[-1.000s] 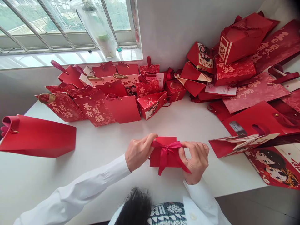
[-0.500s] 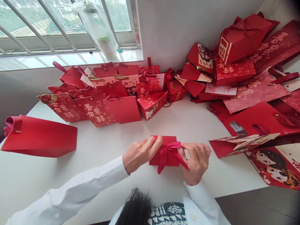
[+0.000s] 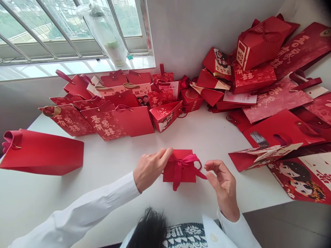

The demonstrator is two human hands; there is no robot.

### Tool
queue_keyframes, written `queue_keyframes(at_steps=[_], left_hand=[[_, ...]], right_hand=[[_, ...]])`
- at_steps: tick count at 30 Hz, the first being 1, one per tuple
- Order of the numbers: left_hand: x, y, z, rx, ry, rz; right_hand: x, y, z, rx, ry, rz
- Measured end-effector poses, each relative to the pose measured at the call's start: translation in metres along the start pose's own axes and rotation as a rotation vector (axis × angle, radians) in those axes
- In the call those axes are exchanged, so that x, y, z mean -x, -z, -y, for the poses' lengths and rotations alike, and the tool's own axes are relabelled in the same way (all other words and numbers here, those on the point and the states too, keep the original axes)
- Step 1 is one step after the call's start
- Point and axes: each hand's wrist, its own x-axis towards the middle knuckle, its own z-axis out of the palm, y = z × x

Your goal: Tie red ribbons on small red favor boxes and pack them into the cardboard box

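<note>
A small red gift box (image 3: 184, 172) stands on the white table (image 3: 108, 172) in front of me, tied with a red satin ribbon bow (image 3: 186, 161). My left hand (image 3: 150, 168) rests against the box's left upper edge, fingers pinched on the bow's left loop. My right hand (image 3: 222, 182) hovers just right of the box, fingers apart and curled, holding nothing; a ribbon tail ends near its fingertips.
Many red paper gift bags (image 3: 121, 113) lie in a row at the back under the window (image 3: 67, 31). A heap of red bags and boxes (image 3: 261, 75) fills the right side. One large red bag (image 3: 43, 153) lies at the left. A plastic bag (image 3: 106, 31) hangs at the window.
My right hand has let go of the bow's right loop and drawn back to the right, opening. The left hand stays at the box's left edge.
</note>
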Motion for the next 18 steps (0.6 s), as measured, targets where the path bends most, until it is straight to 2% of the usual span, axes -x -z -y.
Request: queue_keyframes(at_steps=[3,6,9,11,13,15,18], left_hand=[[-0.001,0.000,-0.001,0.002,-0.011,-0.027],[-0.001,0.001,-0.001,-0.001,-0.018,-0.031],[-0.001,0.000,-0.001,-0.015,-0.016,-0.028],[0.000,0.000,-0.001,-0.026,-0.012,-0.032],[0.000,-0.001,-0.002,-0.035,-0.009,-0.037],[0.000,-0.001,-0.003,-0.043,-0.005,-0.037],[0.000,0.001,-0.003,-0.053,0.000,-0.035]], right_hand=[[0.002,-0.004,0.015,0.192,0.043,0.075],[0.002,-0.013,0.025,0.334,0.186,0.029],[0.001,-0.015,0.028,0.544,0.515,-0.028],[0.001,-0.011,0.026,0.691,0.769,-0.009],[0.001,-0.006,0.023,0.778,0.908,0.045],[0.001,0.000,0.020,0.812,0.926,0.076],[0.006,0.008,0.019,0.767,0.874,0.146]])
